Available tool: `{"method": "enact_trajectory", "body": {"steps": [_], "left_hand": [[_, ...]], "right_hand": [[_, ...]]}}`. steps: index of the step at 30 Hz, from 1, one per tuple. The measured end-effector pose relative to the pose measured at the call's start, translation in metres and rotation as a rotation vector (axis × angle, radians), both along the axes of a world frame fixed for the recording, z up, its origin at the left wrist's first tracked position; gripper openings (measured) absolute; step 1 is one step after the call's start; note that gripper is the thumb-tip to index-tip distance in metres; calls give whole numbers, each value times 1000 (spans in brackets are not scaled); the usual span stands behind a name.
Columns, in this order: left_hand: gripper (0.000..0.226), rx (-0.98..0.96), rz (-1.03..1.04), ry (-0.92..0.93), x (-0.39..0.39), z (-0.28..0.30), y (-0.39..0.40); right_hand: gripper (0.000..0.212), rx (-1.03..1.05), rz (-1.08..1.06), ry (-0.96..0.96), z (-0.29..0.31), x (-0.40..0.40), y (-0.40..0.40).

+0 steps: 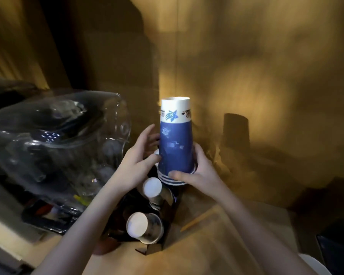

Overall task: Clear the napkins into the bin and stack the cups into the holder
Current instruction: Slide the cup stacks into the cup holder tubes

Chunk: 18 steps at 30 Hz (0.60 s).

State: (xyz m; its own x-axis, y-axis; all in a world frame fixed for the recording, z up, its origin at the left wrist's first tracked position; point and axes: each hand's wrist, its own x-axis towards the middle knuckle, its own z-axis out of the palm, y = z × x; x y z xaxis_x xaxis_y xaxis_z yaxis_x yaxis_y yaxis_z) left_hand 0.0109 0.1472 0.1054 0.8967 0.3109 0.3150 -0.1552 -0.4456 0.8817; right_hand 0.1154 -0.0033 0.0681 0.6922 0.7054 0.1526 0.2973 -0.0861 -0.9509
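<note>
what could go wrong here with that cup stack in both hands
The stack of blue cups is upside down and tall, held only near its rims by the left hand and right hand, so it could tip or slide apart. The holder below already has upturned cups in it, which the stack could knock. The dim, blurred view makes aiming harder.

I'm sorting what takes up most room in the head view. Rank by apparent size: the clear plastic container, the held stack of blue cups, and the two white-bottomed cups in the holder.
1. Clear plastic container
2. Stack of blue cups
3. Near cup and far cup: alike; nearness makes ranking unsure.
</note>
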Motion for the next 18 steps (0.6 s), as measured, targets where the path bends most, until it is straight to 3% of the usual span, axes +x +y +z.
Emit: {"method": "enact_trajectory", "body": {"steps": [7, 14, 18], "left_hand": [[58, 76, 53, -105, 2, 35, 21], [81, 235, 206, -86, 12, 34, 31], [67, 349, 255, -81, 21, 29, 34]], "right_hand": [[98, 43, -120, -258, -1, 8, 48], [95, 25, -144, -220, -31, 20, 69], [98, -46, -154, -214, -40, 29, 75]]}}
